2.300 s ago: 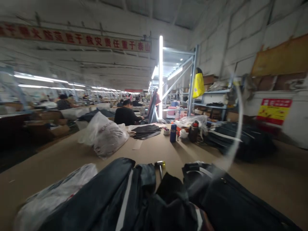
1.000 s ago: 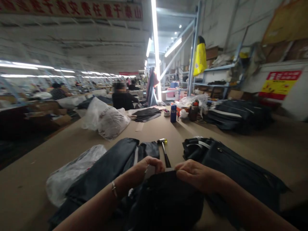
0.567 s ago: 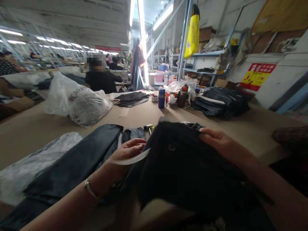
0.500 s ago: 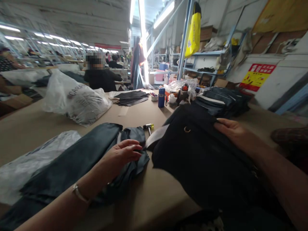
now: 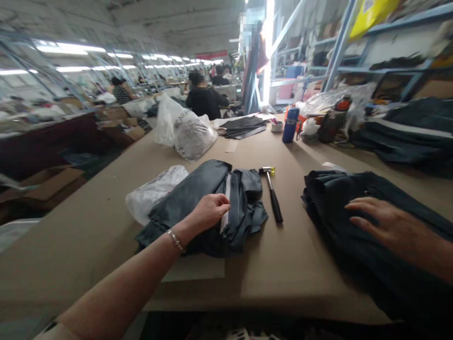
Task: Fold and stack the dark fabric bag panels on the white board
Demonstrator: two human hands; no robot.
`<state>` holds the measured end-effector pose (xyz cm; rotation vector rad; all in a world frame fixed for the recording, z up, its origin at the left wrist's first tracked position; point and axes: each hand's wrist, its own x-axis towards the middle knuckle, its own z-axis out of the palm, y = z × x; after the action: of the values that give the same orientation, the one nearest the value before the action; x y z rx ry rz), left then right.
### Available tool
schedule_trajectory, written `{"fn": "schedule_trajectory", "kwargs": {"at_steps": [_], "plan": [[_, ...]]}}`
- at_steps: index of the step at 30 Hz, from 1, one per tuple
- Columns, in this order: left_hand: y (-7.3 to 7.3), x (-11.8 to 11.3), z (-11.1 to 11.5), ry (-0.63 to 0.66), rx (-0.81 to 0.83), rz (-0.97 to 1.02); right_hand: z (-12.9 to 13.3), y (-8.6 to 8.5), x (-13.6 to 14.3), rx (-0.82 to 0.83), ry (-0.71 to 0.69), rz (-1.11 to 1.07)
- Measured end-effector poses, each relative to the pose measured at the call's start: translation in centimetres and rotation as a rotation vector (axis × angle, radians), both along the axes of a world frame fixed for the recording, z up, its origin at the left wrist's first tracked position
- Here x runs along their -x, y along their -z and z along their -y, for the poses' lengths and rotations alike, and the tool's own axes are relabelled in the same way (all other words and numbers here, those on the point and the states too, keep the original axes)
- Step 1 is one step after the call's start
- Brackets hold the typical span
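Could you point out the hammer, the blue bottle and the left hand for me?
Hammer (image 5: 275,206): head view, on its black handle.
Blue bottle (image 5: 289,129): head view, on its body.
Left hand (image 5: 208,210): head view, on its back.

Two hands (image 5: 212,208) (image 5: 387,222) seen, two dark fabric piles (image 5: 187,189) (image 5: 327,196) laid in the foreground — one hammer (image 5: 274,203) set right of centre, one blue bottle (image 5: 290,126).

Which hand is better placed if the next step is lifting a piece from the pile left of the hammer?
Probably the left hand: it is at that pile, close to its white strip. The right hand is beyond the hammer, at the other dark pile.
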<state>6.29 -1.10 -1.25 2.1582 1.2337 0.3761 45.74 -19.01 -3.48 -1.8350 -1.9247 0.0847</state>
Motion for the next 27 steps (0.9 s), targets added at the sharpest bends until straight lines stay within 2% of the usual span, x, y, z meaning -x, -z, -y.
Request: {"fn": "schedule_trajectory", "kwargs": {"at_steps": [3, 6, 8, 11, 15, 18, 20, 23, 25, 27], "plan": [[0.7, -0.2, 0.1, 0.021, -0.1, -0.18, -1.5, 1.7, 7.1, 0.105, -0.153, -0.156], [1.0, -0.9, 0.3, 0.002, -0.163, -0.35, -4.2, 1.5, 14.3, 0.196, -0.309, -0.301], [1.0, -1.5, 0.3, 0.012, -0.203, -0.47, -7.0, 1.0, 18.3, 0.139, -0.393, -0.389], [0.8, -2.4, 0.0, 0.068, -0.217, -0.58, -11.3, 1.0, 22.3, 0.064, -0.352, -0.48], [0.6, -2.7, -0.5, 0.096, -0.236, -0.619, -15.0, 3.4, 23.7, 0.074, -0.223, -0.493], [-0.2, -1.9, -0.1, 0.076, -0.282, -0.639, -15.4, 5.3, 23.0, 0.067, -0.183, -0.498], [-1.3, -1.1, 0.9, 0.075, -0.311, -0.638, -14.9, 5.3, 22.3, 0.037, -0.154, -0.504], [-3.5, -0.1, 3.4, 0.16, -0.404, -0.604, -13.4, 3.2, 21.3, -0.176, -0.142, -0.249], [-4.8, 0.2, 5.4, 0.258, -0.489, -0.575, -12.2, 0.9, 20.7, -0.383, -0.177, 0.049], [-5.8, 0.2, 6.9, 0.348, -0.568, -0.556, -11.0, -1.4, 20.2, -0.497, -0.263, 0.274]]}}
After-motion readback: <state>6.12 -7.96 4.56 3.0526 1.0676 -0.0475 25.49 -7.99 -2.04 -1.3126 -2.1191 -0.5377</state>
